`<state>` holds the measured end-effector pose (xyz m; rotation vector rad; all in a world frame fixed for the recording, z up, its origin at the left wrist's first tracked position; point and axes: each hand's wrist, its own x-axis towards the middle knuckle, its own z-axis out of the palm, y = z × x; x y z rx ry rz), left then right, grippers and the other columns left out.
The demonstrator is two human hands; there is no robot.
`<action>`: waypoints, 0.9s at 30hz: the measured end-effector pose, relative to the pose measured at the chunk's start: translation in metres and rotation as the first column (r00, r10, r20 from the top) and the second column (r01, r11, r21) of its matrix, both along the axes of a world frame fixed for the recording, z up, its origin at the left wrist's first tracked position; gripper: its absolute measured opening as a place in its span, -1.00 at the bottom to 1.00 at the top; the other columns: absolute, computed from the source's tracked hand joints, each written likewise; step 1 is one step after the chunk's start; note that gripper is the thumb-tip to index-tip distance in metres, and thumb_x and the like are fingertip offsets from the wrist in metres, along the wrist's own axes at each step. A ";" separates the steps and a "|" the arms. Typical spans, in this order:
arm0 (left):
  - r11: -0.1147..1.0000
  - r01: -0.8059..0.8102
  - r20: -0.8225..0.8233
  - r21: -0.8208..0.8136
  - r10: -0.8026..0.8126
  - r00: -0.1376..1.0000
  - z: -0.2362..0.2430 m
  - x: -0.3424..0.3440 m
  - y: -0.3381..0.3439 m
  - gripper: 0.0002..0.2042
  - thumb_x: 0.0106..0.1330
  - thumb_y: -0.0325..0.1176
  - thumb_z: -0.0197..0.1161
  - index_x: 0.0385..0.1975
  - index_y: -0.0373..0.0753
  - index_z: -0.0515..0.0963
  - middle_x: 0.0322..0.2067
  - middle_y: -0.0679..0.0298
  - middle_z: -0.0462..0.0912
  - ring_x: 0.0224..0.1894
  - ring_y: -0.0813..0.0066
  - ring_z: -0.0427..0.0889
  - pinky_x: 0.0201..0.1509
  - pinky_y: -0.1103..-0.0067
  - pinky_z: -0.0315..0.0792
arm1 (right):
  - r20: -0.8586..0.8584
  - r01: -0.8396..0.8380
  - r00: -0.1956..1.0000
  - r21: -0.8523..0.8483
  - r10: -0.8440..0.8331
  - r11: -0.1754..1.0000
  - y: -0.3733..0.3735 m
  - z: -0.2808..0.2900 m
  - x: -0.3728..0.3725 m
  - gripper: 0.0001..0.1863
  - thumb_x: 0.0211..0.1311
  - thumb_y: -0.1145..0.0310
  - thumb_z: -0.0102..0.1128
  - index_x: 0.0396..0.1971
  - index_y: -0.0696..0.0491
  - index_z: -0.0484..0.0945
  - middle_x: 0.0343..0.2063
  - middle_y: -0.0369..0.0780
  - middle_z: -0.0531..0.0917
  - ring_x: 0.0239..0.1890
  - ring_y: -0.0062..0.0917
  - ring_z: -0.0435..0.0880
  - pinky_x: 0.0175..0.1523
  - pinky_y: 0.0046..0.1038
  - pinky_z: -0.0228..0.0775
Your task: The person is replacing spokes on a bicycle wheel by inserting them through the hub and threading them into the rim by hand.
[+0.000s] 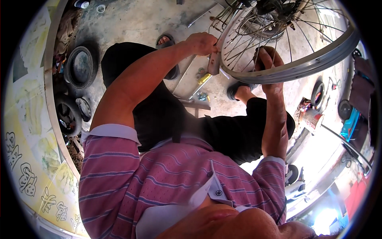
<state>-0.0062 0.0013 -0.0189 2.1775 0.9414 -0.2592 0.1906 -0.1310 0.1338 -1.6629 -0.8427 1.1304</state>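
A bare silver bicycle wheel rim (318,68) with thin metal spokes (305,38) and a dark hub (278,12) stands before me at the upper right. My left hand (203,43) is closed at the rim's left side; what its fingers grip is hidden. Just below that hand, a flat grey metal piece (213,65) with rounded ends sits against the rim. My right hand (269,59) reaches up behind the near part of the rim, its fingers bent and pinched at a spoke inside the wheel.
Tyres (81,67) and small wheels (83,109) lie along the left wall. Between my feet on the concrete floor are a yellow-handled tool (204,79) and metal bars. To the right stand a tin can (311,119), another tyre (318,93) and a blue object (350,122).
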 end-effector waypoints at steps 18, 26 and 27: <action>0.999 -0.029 0.056 0.022 0.028 0.998 0.001 -0.001 -0.003 -0.57 0.31 0.12 0.26 -0.34 -0.20 0.65 -0.33 0.08 0.71 -0.15 0.01 0.68 -0.10 0.22 0.51 | 0.092 0.100 0.991 -0.035 -0.097 0.994 0.000 -0.024 0.022 -0.73 0.36 0.21 0.26 -0.29 0.15 0.61 -0.53 -0.33 0.56 -0.50 -0.74 0.42 -0.44 -0.66 0.22; 1.000 -0.025 0.030 0.018 0.025 0.999 0.000 -0.003 -0.003 -0.58 0.31 0.12 0.25 -0.27 -0.17 0.66 -0.29 0.09 0.72 -0.12 0.04 0.69 -0.06 0.25 0.53 | 0.846 -0.433 0.530 0.217 0.052 0.875 -0.003 -0.011 0.040 -0.80 0.48 0.33 0.11 -0.19 0.19 0.50 -0.40 -0.21 0.58 -0.34 -0.57 0.55 -0.26 -0.52 0.45; 0.998 -0.042 0.088 0.057 0.036 0.995 0.000 -0.003 -0.004 -0.56 0.30 0.14 0.26 -0.36 -0.19 0.64 -0.37 0.09 0.71 -0.20 0.02 0.69 -0.14 0.23 0.53 | 0.847 -0.430 0.529 0.217 0.050 0.877 -0.005 -0.014 0.039 -0.80 0.48 0.33 0.11 -0.19 0.19 0.50 -0.40 -0.21 0.58 -0.34 -0.57 0.55 -0.26 -0.52 0.45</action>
